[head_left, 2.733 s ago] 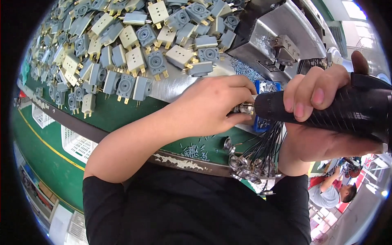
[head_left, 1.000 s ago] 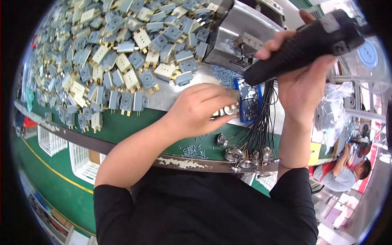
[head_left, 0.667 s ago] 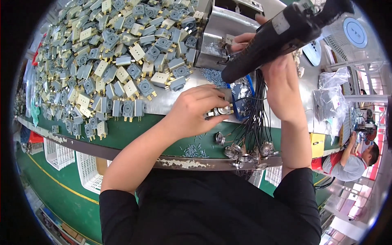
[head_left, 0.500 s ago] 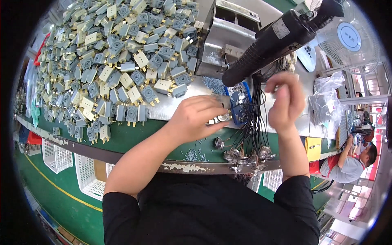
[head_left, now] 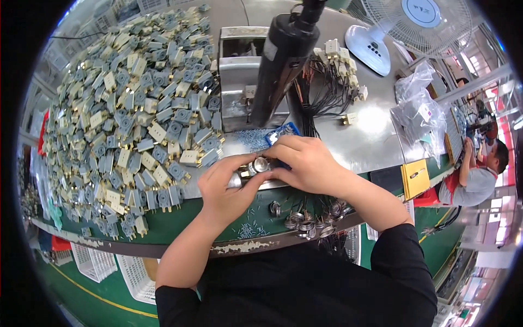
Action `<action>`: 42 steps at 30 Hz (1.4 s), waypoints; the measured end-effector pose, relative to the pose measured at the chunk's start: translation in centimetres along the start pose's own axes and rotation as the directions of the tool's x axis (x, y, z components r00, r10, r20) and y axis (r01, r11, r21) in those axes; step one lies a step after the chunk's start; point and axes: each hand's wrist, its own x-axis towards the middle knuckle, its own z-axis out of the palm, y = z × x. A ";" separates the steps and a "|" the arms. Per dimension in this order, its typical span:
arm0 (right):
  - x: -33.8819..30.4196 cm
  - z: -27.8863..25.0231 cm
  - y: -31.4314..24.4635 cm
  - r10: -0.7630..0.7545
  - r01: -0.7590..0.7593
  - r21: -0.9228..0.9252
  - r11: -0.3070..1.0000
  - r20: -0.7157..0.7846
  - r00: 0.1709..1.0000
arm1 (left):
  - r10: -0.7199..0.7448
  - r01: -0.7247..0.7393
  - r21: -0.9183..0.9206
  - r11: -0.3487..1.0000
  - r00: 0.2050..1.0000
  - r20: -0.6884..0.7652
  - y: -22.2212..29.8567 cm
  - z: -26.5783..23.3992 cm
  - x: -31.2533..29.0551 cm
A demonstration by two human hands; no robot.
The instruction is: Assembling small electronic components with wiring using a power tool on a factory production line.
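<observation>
Huge pile of grey plug parts (head_left: 131, 125) crowds the counter (head_left: 370, 131) left; black power screwdriver (head_left: 283, 60) hangs upright behind; left hand (head_left: 226, 191) and right hand (head_left: 305, 163) both pinch a small metal part (head_left: 256, 166) at the counter's front edge, lying roughly sideways.

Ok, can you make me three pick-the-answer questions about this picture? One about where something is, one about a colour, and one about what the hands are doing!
1. Where is the big pile of little plug parts?
A. left of the hands
B. right of the hands
C. on the floor

2. What colour is the hanging power screwdriver?
A. yellow
B. black
C. pink

3. What are the left hand and the right hand doing?
A. resting flat, far apart
B. holding the screwdriver
C. both pinching one small metal part between them

Answers:
1 A, the pile covers the table on the person's left.
2 B, its long body is black.
3 C, the fingers of both hands meet on the shiny part, and the screwdriver hangs free above them.
</observation>
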 end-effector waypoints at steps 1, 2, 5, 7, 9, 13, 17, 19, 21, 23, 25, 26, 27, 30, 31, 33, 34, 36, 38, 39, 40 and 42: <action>0.0 0.1 0.1 -0.004 0.004 -0.011 1.000 -0.009 1.000 | 0.008 -0.008 -0.003 1.000 1.000 0.009 0.1 -0.1 0.1; -0.1 0.2 0.1 -0.008 0.008 -0.022 1.000 -0.016 1.000 | 0.012 -0.013 0.023 1.000 1.000 0.027 0.2 -0.2 0.2; 0.3 0.6 0.6 -0.065 0.064 -0.015 0.998 -0.064 0.996 | -0.041 0.041 -0.003 0.999 0.998 0.052 -0.6 -0.2 -0.9; 0.4 0.7 1.0 -0.255 0.244 -0.174 0.954 -0.046 0.966 | -0.121 0.125 -0.064 0.990 0.991 0.052 -0.8 -0.2 -1.4; 0.5 0.7 1.9 -0.399 0.368 -0.270 0.890 -0.071 0.914 | -0.092 0.097 -0.214 0.972 0.995 0.035 -0.5 0.2 -1.7; 0.5 -2.1 3.5 -0.385 0.302 -0.241 0.923 -0.534 0.752 | 0.212 -0.181 -0.188 0.965 0.965 0.157 -0.3 0.0 -0.6; 4.8 -8.1 7.3 0.304 -0.170 0.253 0.952 -0.738 0.603 | 0.438 -0.385 -0.221 0.896 0.851 0.291 0.2 0.9 0.1; 5.6 -9.9 12.0 0.339 -0.347 0.153 0.925 -0.744 0.576 | 0.460 -0.401 -0.244 0.883 0.844 0.276 0.2 1.4 0.0; 5.9 -10.7 15.7 0.257 -0.676 -0.391 0.624 -0.715 0.650 | 0.458 -0.401 -0.234 0.886 0.837 0.301 -0.2 1.5 -0.2; 5.6 -10.5 17.8 0.079 -0.631 -0.479 0.610 -0.756 0.650 | 0.442 -0.385 -0.226 0.895 0.841 0.313 -0.3 1.4 -0.2; 5.6 -10.5 17.7 -0.109 -0.581 -0.567 0.584 -0.764 0.636 | 0.422 -0.371 -0.211 0.905 0.848 0.319 -0.4 1.3 -0.2; 4.9 -10.7 17.3 -0.146 -0.494 -0.530 0.690 -0.769 0.622 | 0.421 -0.368 -0.214 0.905 0.849 0.319 -0.4 1.3 -0.1; 4.7 -10.3 16.2 -0.179 -0.386 -0.482 0.786 -0.776 0.605 | 0.413 -0.362 -0.208 0.908 0.853 0.318 -0.4 1.1 -0.2; 1.2 -8.7 9.9 0.308 -0.368 -0.069 0.927 -0.419 0.854 | 0.414 -0.367 -0.201 0.908 0.859 0.303 -0.4 1.0 -0.5; 0.1 -8.3 8.5 0.326 -0.346 -0.066 0.936 -0.211 0.922 | 0.410 -0.363 -0.201 0.910 0.862 0.298 -0.3 1.0 -0.5; -2.2 -7.1 6.9 0.297 -0.289 -0.079 0.954 0.116 0.948 | 0.418 -0.366 -0.214 0.906 0.857 0.301 -0.1 1.0 -0.4; -2.8 -6.5 5.8 0.349 -0.351 -0.008 0.936 0.147 0.926 | 0.417 -0.365 -0.215 0.906 0.859 0.298 0.0 1.0 -0.4; -3.3 -5.6 4.9 0.398 -0.414 0.057 0.909 0.181 0.899 | 0.425 -0.371 -0.220 0.902 0.851 0.309 0.1 1.1 -0.5; -4.1 -4.9 5.1 0.391 -0.405 0.066 0.912 0.163 0.906 | 0.424 -0.368 -0.226 0.902 0.850 0.311 0.4 1.2 -0.6; -4.2 -4.7 5.2 0.392 -0.406 0.064 0.912 0.161 0.906 | 0.422 -0.364 -0.228 0.903 0.850 0.317 0.5 1.2 -0.6; -4.1 -4.5 5.4 0.347 -0.357 0.036 0.934 0.154 0.925 | 0.424 -0.366 -0.229 0.902 0.848 0.317 0.6 1.3 -0.7; -3.5 -4.5 5.3 0.300 -0.304 0.007 0.953 0.148 0.943 | 0.401 -0.344 -0.222 0.913 0.856 0.325 0.6 1.3 -0.8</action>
